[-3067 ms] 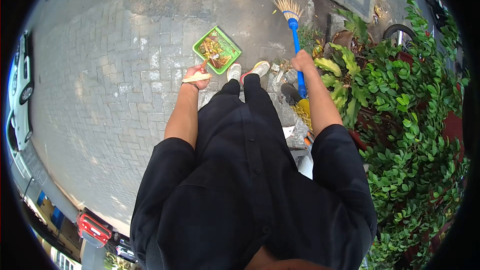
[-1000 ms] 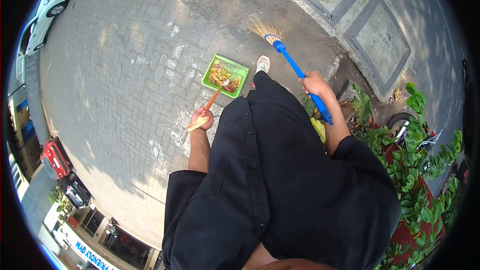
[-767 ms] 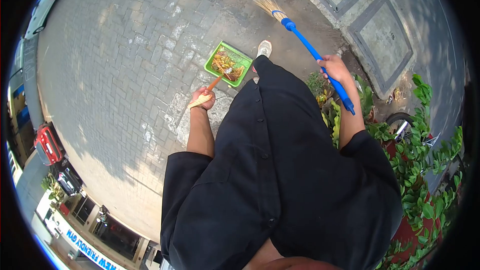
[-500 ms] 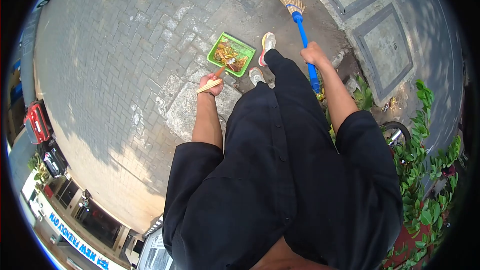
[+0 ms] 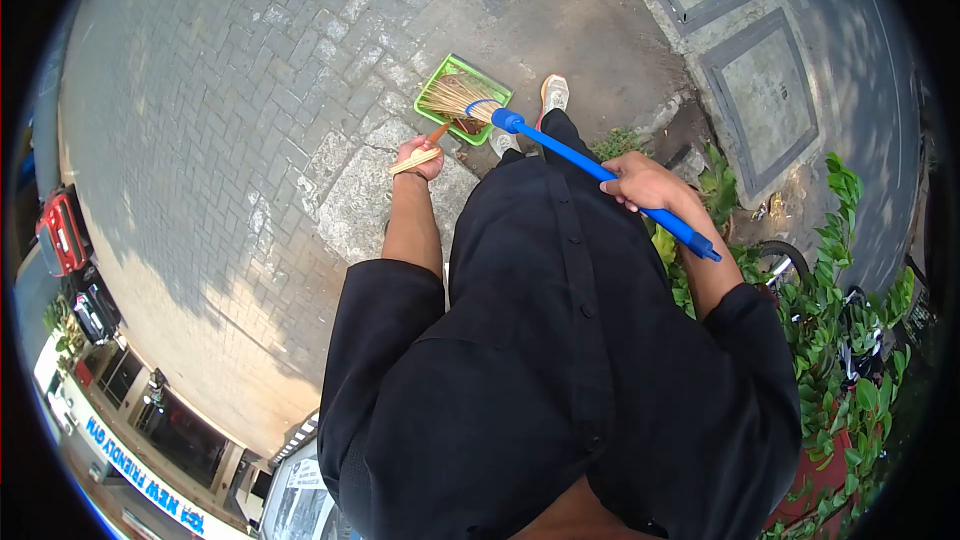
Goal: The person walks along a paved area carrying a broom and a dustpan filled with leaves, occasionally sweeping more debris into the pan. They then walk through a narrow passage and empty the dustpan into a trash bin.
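Observation:
My left hand (image 5: 420, 156) is closed around the brown handle of a green dustpan (image 5: 487, 82), with a pale ridged strip lying across the palm side. Dry leaves and debris lie in the pan, partly hidden by bristles. In my right hand (image 5: 645, 183) is the blue shaft of a broom (image 5: 570, 153), gripped below its upper end. The straw bristles (image 5: 455, 98) overlap the dustpan, and the shaft slants across my dark trousers.
Grey paving (image 5: 250, 120) spreads to the left, with a rough concrete slab (image 5: 370, 200) by the dustpan. Framed concrete panels (image 5: 765, 105) and a leafy plant (image 5: 840, 340) are on the right, near a wheel (image 5: 785, 265). A red car (image 5: 63, 232) is parked far left.
My right hand has swung the broom from the ground at upper right over to the dustpan, so its bristles now cover part of the debris. My left hand keeps its hold.

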A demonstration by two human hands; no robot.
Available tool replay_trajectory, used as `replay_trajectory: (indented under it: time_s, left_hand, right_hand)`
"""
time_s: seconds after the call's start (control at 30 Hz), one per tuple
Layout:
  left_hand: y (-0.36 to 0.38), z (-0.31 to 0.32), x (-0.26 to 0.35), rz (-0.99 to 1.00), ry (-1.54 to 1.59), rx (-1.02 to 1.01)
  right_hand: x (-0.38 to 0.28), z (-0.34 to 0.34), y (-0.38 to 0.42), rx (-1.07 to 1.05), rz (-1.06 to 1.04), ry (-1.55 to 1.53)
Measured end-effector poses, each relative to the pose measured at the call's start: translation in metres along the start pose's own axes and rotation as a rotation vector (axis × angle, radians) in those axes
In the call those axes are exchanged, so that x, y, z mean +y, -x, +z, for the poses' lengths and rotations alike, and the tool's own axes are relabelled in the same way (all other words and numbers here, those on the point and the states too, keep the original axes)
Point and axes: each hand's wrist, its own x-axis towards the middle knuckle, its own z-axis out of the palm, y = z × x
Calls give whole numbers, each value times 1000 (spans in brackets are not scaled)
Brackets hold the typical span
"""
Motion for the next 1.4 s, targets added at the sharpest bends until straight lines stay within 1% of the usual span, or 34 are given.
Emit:
replay_trajectory:
  time_s: [0.03, 0.1, 0.23, 0.27, 0.33, 0.37, 0.4, 0.5, 0.53, 0.63, 0.67, 0.73, 0.77, 0.83, 0.87, 0.9, 0.97, 1.0, 1.1, 1.13, 1.2, 1.27, 1.3, 1.37, 1.4]
  left_hand:
    - [-1, -3, 0, 7, 3, 3]
    - [0, -8, 1, 26, 12, 1]
    - [9, -20, 3, -26, 12, -93]
    - [13, -23, 4, -26, 2, -121]
    - [22, -28, 6, -30, -22, -182]
    - [27, -30, 8, -51, 10, -220]
    - [34, -32, 9, -72, 42, -260]
    - [60, -44, 13, -96, 168, -355]
    - [69, -49, 15, -96, 222, -389]
    - [93, -66, 24, -56, 368, -498]
    - [94, -72, 32, -54, 432, -511]
    - [95, -78, 46, -56, 558, -569]
    - [97, -75, 51, -15, 574, -594]
    - [104, -64, 60, 61, 612, -641]
    - [107, -58, 68, 51, 653, -652]
    - [112, -49, 77, 65, 667, -665]
    - [126, -30, 97, 96, 706, -687]
    - [129, -21, 113, 76, 703, -728]
    - [134, 22, 174, 217, 729, -716]
    - [135, 35, 198, 239, 739, -751]
    - [142, 55, 236, 324, 771, -814]
    - [157, 72, 277, 396, 814, -865]
    - [171, 76, 297, 388, 847, -871]
    - [207, 86, 337, 368, 915, -897]
    - [225, 91, 355, 412, 932, -864]
  right_hand:
    - [-6, -3, 13, -17, 12, -14]
    - [-11, -4, 29, 23, 22, -72]
    - [-15, -16, 34, 112, -6, -126]
    - [-5, -20, 21, 127, -46, -133]
    - [-20, -23, 10, 215, -24, -84]
    - [-27, -21, 7, 262, -13, -65]
    - [-43, -18, 6, 330, -3, 29]
    - [-58, -15, -19, 439, 39, 86]
    - [-63, -18, -27, 464, 35, 58]
    - [-71, -27, -56, 409, 50, -470]
    - [-71, -29, -72, 310, 15, -813]
    - [-54, -41, -121, -52, -23, -1370]
    - [-53, -43, -140, -249, -21, -1641]
    - [-81, -37, -159, -256, 109, -1627]
    - [-99, -32, -167, -186, 135, -1559]
    - [-117, -27, -176, -171, 122, -1498]
    - [-152, -28, -199, -113, 161, -1411]
    - [-169, -29, -212, -83, 202, -1355]
    - [-198, -49, -281, -78, 259, -1295]
    - [-212, -58, -303, -65, 303, -1285]
    - [-241, -74, -345, -69, 294, -1287]
    - [-289, -83, -378, -75, 313, -1300]
    - [-314, -83, -394, -41, 311, -1294]
    - [-372, -77, -422, 31, 293, -1279]
    - [-413, -70, -430, 138, 354, -1305]
